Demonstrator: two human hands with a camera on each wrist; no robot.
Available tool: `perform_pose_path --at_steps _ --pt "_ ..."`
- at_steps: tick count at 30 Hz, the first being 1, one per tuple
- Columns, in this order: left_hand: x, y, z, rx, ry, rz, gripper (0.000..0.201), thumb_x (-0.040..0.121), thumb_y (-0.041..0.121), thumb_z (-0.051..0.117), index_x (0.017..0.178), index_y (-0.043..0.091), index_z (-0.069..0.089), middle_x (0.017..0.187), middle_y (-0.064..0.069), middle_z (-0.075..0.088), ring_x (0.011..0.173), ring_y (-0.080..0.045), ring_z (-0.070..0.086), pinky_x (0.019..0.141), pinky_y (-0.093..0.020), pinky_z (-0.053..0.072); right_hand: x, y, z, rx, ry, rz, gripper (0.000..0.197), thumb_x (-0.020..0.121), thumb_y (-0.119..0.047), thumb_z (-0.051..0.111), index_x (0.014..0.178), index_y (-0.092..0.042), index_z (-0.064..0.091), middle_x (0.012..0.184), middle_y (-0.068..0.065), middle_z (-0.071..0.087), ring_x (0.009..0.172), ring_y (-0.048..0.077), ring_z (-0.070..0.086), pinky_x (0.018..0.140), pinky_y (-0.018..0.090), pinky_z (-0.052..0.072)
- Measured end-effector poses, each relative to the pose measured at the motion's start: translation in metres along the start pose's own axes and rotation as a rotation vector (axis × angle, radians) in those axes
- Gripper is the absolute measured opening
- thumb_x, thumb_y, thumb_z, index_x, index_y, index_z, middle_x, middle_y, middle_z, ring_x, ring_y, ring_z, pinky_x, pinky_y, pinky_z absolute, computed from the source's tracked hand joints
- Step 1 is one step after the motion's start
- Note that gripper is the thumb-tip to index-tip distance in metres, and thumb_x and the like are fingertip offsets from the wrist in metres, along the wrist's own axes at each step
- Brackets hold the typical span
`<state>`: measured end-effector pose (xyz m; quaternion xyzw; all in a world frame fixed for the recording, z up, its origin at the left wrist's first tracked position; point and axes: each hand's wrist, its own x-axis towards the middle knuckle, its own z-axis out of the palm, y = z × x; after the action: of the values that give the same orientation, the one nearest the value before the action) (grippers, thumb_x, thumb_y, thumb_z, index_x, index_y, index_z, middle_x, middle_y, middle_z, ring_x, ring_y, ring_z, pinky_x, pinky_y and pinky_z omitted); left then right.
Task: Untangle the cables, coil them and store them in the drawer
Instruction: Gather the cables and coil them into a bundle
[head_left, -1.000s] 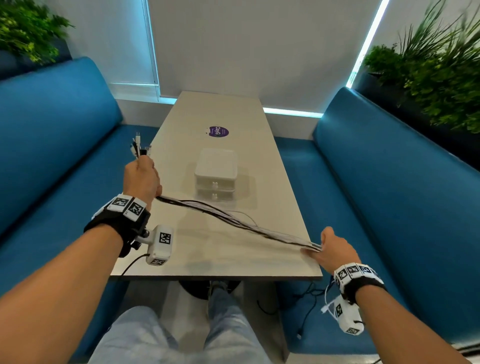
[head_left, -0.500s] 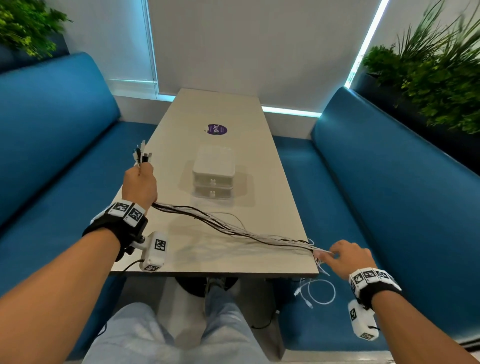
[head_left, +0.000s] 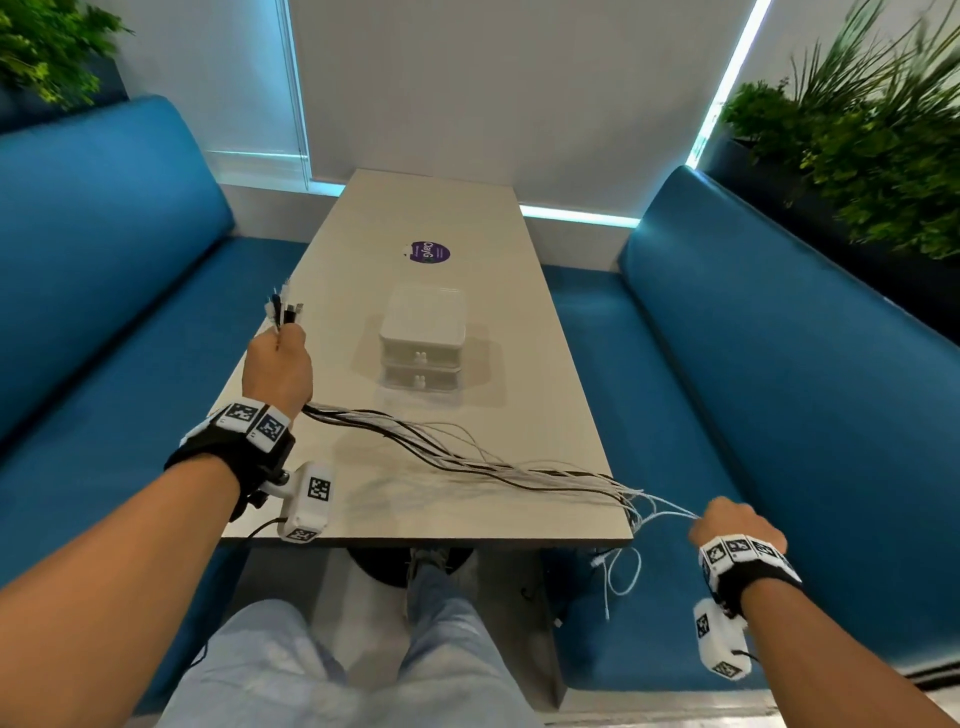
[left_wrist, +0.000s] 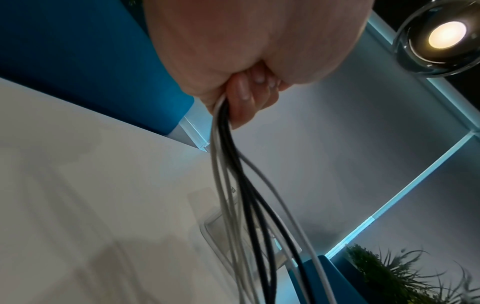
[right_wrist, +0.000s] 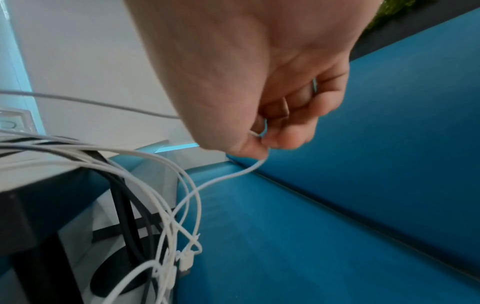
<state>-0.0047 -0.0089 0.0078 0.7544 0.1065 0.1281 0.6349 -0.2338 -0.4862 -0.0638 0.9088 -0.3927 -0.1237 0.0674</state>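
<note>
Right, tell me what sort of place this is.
Probably a booth in a café or office break area. Two padded blue bench seats face each other across a long, narrow beige table, with leafy green plants behind the backrests and a round glass ceiling lamp overhead.

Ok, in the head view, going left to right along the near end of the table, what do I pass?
Left hand gripping the cable ends → cable bundle stretched across the table → loose white ends hanging off the table corner → right hand pinching a white cable.
</note>
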Motion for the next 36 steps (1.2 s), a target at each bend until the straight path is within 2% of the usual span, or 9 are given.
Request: perform_pose_path --at_steps 4,8,11,18,20,25,31,34,36 --pt "0.000 -0.001 0.000 -0.017 -0.014 -0.012 0.023 0.074 0.039 0.040 0.064 0.019 0.035 0.056 -0.003 0.036 0.050 -0.024 0.028 0.055 -0.037 0.027 -0.001 0.005 0.002 0.072 0.011 0.034 0.016 0.088 -0.014 0.044 0.102 -0.019 0.049 0.091 0.004 0.062 0.086 0.026 0.061 0.082 0.036 0.039" --pt "-0.003 -0.003 0.002 0.025 -0.014 0.004 0.025 0.076 0.040 0.039 0.066 0.017 0.035 0.060 -0.007 0.037 0.053 -0.023 0.032 0.057 -0.038 0.030 0.005 0.003 0.015 0.171 -0.020 -0.031 0.022 0.087 -0.009 0.040 0.097 -0.029 0.042 0.107 0.009 0.043 0.072 0.026 0.053 0.093 0.041 0.040" --pt "-0.005 -0.006 0.004 0.030 -0.028 0.010 0.024 0.078 0.038 0.039 0.068 0.016 0.037 0.060 -0.007 0.037 0.054 -0.023 0.032 0.060 -0.039 0.032 0.005 -0.007 0.020 0.137 -0.075 -0.254 0.033 0.086 -0.004 0.044 0.088 -0.033 0.059 0.113 -0.005 0.045 0.102 0.026 0.051 0.095 0.038 0.042" --pt "-0.006 -0.011 -0.005 0.054 -0.028 0.013 0.022 0.080 0.036 0.038 0.069 0.017 0.037 0.060 -0.006 0.037 0.053 -0.023 0.031 0.060 -0.038 0.032 0.010 -0.003 0.045 0.061 -0.308 -0.099 0.013 0.086 -0.030 0.051 0.091 -0.020 0.058 0.088 0.003 0.059 0.088 0.026 0.063 0.080 0.029 0.050" --pt "-0.004 -0.013 -0.007 0.063 -0.018 0.007 0.023 0.078 0.038 0.038 0.069 0.017 0.038 0.061 -0.007 0.037 0.055 -0.023 0.033 0.061 -0.039 0.033 0.001 0.002 0.040 0.082 -0.355 -0.077 0.022 0.087 -0.038 0.055 0.096 -0.019 0.062 0.094 0.004 0.062 0.087 0.022 0.062 0.072 0.024 0.045" --pt "-0.005 -0.017 -0.006 0.052 -0.019 -0.011 0.024 0.078 0.039 0.038 0.069 0.017 0.039 0.060 -0.005 0.037 0.054 -0.024 0.031 0.062 -0.039 0.033 -0.014 0.015 0.034 0.070 -0.430 -0.010 0.069 0.075 -0.062 0.069 0.128 -0.020 0.061 0.132 0.005 0.061 0.103 0.021 0.061 0.080 0.024 0.046" --pt "-0.007 -0.015 -0.007 0.061 -0.019 -0.006 0.025 0.076 0.041 0.038 0.068 0.017 0.037 0.061 -0.007 0.037 0.060 -0.024 0.035 0.062 -0.040 0.033 -0.033 0.007 0.024 0.123 -0.463 0.007 0.088 0.058 -0.072 0.076 0.126 -0.018 0.062 0.104 0.000 0.067 0.077 0.012 0.067 0.068 0.021 0.054" --pt "-0.009 -0.013 -0.006 0.051 -0.023 -0.008 0.025 0.078 0.040 0.038 0.067 0.018 0.035 0.060 -0.005 0.036 0.056 -0.023 0.032 0.062 -0.040 0.032 -0.029 0.000 0.031 0.176 -0.463 -0.014 0.106 0.050 -0.070 0.081 0.136 -0.016 0.050 0.106 0.002 0.067 0.085 0.017 0.068 0.076 0.029 0.058" --pt "-0.009 -0.014 -0.005 0.059 -0.036 -0.010 0.026 0.076 0.042 0.038 0.066 0.018 0.035 0.059 -0.005 0.036 0.058 -0.024 0.032 0.062 -0.041 0.032 -0.020 -0.003 0.034 0.184 -0.406 -0.074 0.091 0.062 -0.055 0.082 0.135 -0.015 0.045 0.109 0.004 0.063 0.091 0.021 0.063 0.079 0.031 0.055"
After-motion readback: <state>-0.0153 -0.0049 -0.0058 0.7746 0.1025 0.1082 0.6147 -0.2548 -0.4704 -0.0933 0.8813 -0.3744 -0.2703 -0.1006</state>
